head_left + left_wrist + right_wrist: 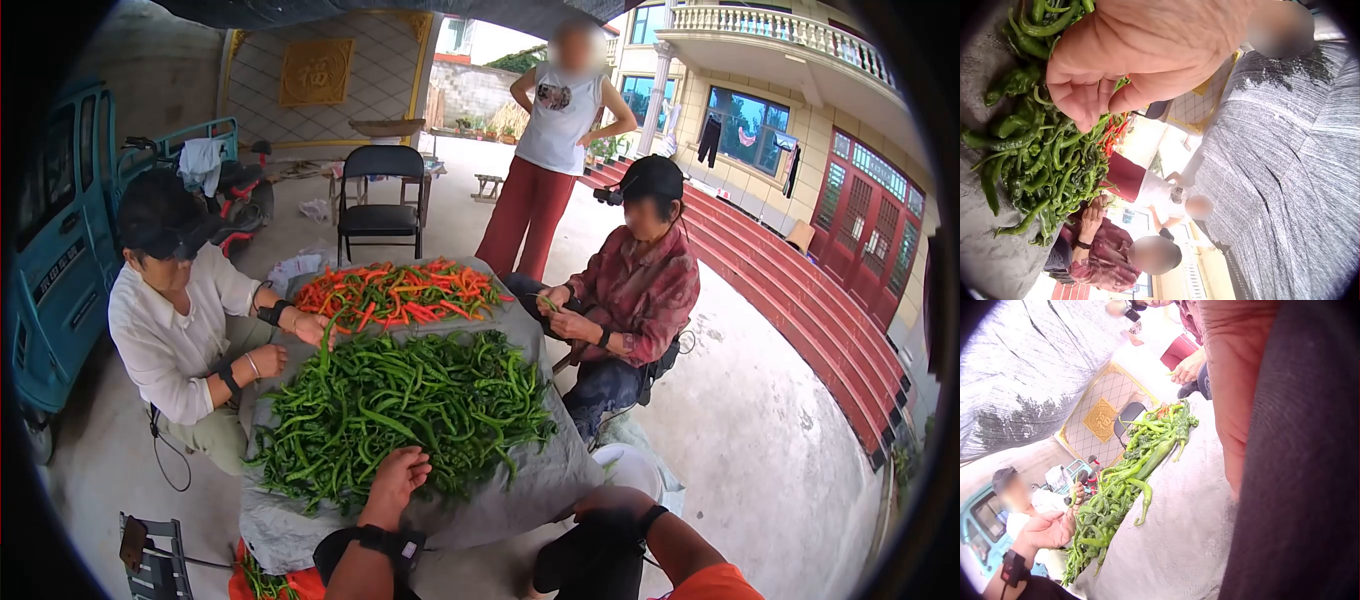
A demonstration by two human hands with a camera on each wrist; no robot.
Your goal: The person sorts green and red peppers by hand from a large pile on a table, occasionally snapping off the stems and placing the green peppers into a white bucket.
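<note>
A broad heap of long green chili peppers [400,400] lies on a grey cloth [530,500] over the table. My left hand [400,475] hovers at the near edge of this heap. Its fingers are loosely bent, and no pepper shows in its grasp. In the left wrist view the fingertips [1079,109] overlap the green peppers [1035,169]. Off the table, my right hand [615,500] rests on my dark-trousered knee. Only the side of that hand [1232,387] shows in the right wrist view, lying against the dark cloth [1297,462].
Red and orange peppers [400,290] form a pile at the far side. A person in white [170,320] sits at left holding a green pepper; another in a red patterned shirt [635,290] handles one at right. A white bucket [630,470] stands beside my knee.
</note>
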